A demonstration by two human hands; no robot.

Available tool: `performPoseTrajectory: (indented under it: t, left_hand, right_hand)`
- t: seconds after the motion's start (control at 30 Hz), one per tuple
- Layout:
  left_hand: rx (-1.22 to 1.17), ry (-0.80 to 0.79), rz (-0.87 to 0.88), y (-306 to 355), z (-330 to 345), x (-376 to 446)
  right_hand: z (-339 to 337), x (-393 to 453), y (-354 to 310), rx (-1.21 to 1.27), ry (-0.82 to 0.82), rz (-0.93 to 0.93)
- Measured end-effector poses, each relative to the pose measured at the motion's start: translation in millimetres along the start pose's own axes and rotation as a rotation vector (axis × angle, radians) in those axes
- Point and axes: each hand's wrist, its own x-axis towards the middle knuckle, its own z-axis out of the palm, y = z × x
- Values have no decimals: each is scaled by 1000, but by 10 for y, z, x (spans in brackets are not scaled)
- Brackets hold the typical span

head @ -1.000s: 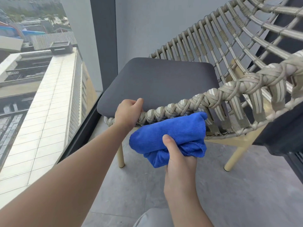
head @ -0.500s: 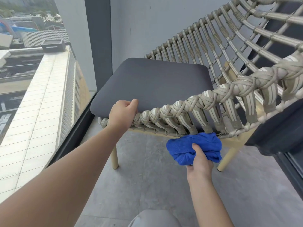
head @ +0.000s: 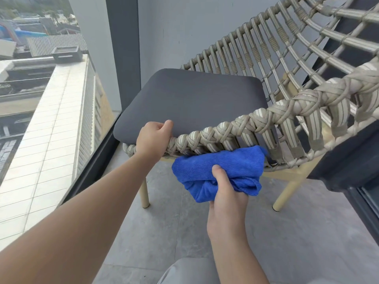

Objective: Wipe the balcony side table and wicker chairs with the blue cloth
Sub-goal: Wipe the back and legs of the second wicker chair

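Woven wicker chair (head: pixel 235 132) fills view, near braided rim facing us. Blue cloth (head: pixel 219 169) back up, pressed under rim; half second ago lower, further right. Rubbing goes on. Right hand (head: pixel 227 193) bunches cloth. Left hand (head: pixel 152 140) grips rim, left end.

The cloth (head: pixel 217 169) is bright blue. The wicker chair (head: pixel 266 119) is beige with pale stripes, its cushion (head: pixel 190 103) dark grey.
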Motion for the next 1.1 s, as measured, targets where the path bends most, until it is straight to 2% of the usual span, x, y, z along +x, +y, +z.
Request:
performPoseTrajectory:
  t: [0.2, 0.33, 0.43, 0.57, 0.67, 0.77, 0.9, 1.0, 1.1]
  left_hand:
    - [-32, -21, 11, 20, -6, 4]
    - [-78, -94, -17, 34, -32, 14]
    - [-81, -164, -63, -3, -141, 41]
    - [-47, -115, -18, -40, -171, -2]
    - [-54, -127, -39, -40, -165, -9]
    - [-73, -105, -48, -71, -158, 6]
    - [-97, -90, -50, -95, -140, 33]
    - [-110, -69, -39, -122, -155, 49]
    - [-106, -72, -36, -152, -158, 61]
  right_hand:
    - [121, -178, -106, -23, -87, 23]
    - [24, -213, -17, -17, -10, 61]
    - [-71, -229, 170, 3, 49, 222]
    - [18, -43, 588, 50, 149, 510]
    - [284, 137, 799, 65, 193, 629]
    - [640, 266, 908, 97, 182, 639]
    - [756, 565, 1250, 112, 153, 600]
    - [872, 386, 1043, 105, 190, 621]
    - [826, 271, 887, 155, 155, 577]
